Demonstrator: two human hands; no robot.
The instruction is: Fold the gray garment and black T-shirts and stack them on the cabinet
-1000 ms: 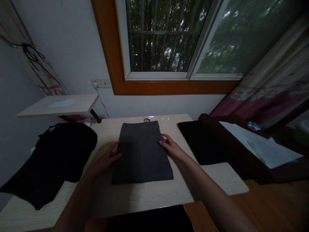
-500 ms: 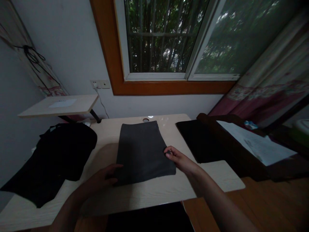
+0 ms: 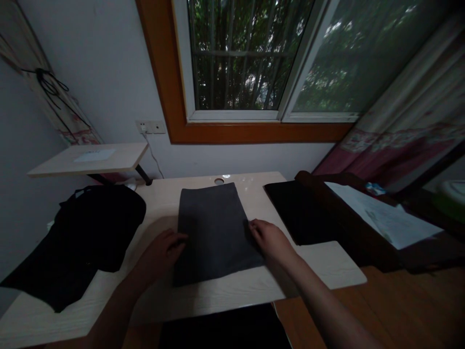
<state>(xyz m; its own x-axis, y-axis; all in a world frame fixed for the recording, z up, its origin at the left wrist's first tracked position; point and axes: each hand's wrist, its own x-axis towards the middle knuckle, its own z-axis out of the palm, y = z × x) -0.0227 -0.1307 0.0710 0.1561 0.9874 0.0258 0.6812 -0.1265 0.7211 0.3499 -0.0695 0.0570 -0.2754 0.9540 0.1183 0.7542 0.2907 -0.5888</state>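
A dark grey cloth (image 3: 214,232), folded to a near-rectangle, lies flat on the pale wood-grain desk (image 3: 218,295). At its left edge is my left hand (image 3: 163,252), thumb and index finger closed around the border of the fabric. My right hand (image 3: 274,240) pinches the opposite edge, its fingertips partly hidden by the hand itself. The cloth's near edge runs slightly slanted between the two hands.
Black fabric items (image 3: 98,228) are heaped at the desk's left, below a small raised shelf (image 3: 90,160). To the right lie a flat black item (image 3: 301,213) and a white sheet (image 3: 381,213) on dark furniture. A window (image 3: 250,58) is behind the desk.
My left hand has moved up along the cloth's left edge and closed its fingers there. My right hand has turned knuckles-up at the right edge. The cloth has shifted slightly.
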